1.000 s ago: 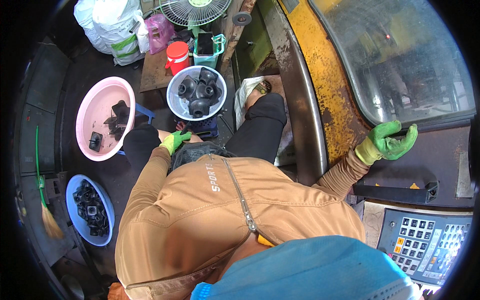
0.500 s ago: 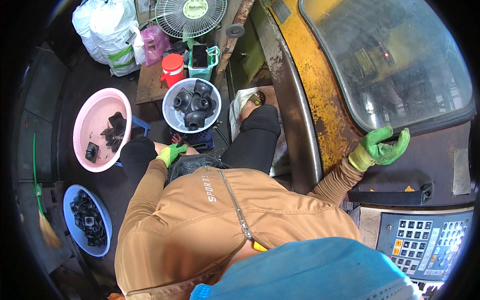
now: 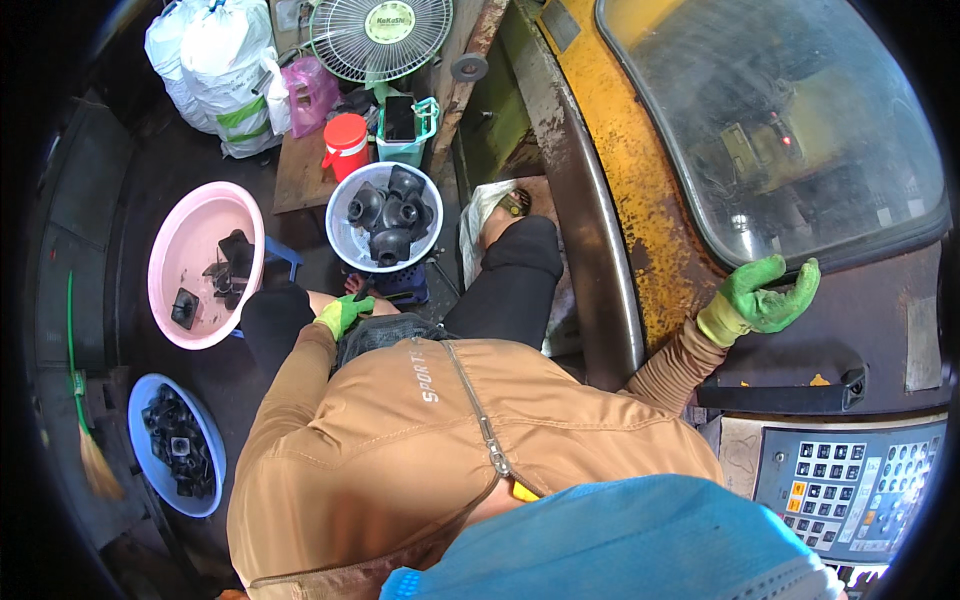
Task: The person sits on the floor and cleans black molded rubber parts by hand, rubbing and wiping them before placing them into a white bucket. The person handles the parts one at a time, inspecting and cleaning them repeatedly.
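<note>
My left hand (image 3: 345, 313), in a green and yellow glove, is by my lap at my left thigh. Its fingers are closed, and a short dark piece (image 3: 364, 288) sticks out past them; I cannot make out what it is. My right hand (image 3: 764, 296), gloved alike, is at the lower edge of the yellow machine's windowed door (image 3: 800, 130), fingers curved and apart, holding nothing. Beyond my left hand, a white basin (image 3: 333, 222) with several black moulded rubber-like parts (image 3: 395, 212) stands on a dark blue stool (image 3: 405, 284).
A pink basin (image 3: 160, 245) and a blue basin (image 3: 140, 450), both with black parts, stand at left. Farther off are a red jug (image 3: 346, 146), a phone (image 3: 399, 118) on a teal basket, a fan (image 3: 345, 55) and white sacks (image 3: 225, 75). A control panel (image 3: 775, 490) is at lower right.
Behind the door window, a part with a small red light has shifted lower. My left hand has turned slightly by my lap; my right hand has stayed put.
</note>
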A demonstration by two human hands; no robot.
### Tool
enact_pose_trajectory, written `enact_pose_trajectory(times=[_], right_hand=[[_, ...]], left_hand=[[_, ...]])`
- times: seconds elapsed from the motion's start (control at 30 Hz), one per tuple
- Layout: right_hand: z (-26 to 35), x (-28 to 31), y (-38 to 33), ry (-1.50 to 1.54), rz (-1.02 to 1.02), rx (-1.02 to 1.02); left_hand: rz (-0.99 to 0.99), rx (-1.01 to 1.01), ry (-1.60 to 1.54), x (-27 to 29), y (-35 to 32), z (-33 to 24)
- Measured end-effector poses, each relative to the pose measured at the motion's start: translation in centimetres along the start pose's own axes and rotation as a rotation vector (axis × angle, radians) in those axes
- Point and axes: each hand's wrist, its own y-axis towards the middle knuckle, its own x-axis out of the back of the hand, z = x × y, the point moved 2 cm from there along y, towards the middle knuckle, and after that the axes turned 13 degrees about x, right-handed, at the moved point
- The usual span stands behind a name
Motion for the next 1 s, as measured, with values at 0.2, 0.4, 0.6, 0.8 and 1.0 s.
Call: enact_pose_trajectory(times=[0.2, 0.4, 0.6, 0.8, 1.0], right_hand=[[0.1, -0.1, -0.1, -0.020, 0.006, -0.004], [0.1, -0.2, 0.0, -0.005, -0.013, 0.017], [0.1, -0.1, -0.1, -0.010, 0.007, -0.001], [0.3, -0.4, -0.2, 0.013, -0.026, -0.041], [1.6, -0.7, -0.3, 0.120, -0.067, -0.321]], left_hand=[[-0.081, -0.048, 0.200, -0.6, -2.5, -2.0], [-0.114, -0.006, 0.182, -1.1, -5.4, -3.5], [-0.086, -0.048, 0.076, -0.8, -3.6, -2.5], [-0.013, -0.047, -0.046, -0.1, 0.4, 0.1], [-0.002, -0.062, -0.117, -0.4, -0.6, -2.0]])
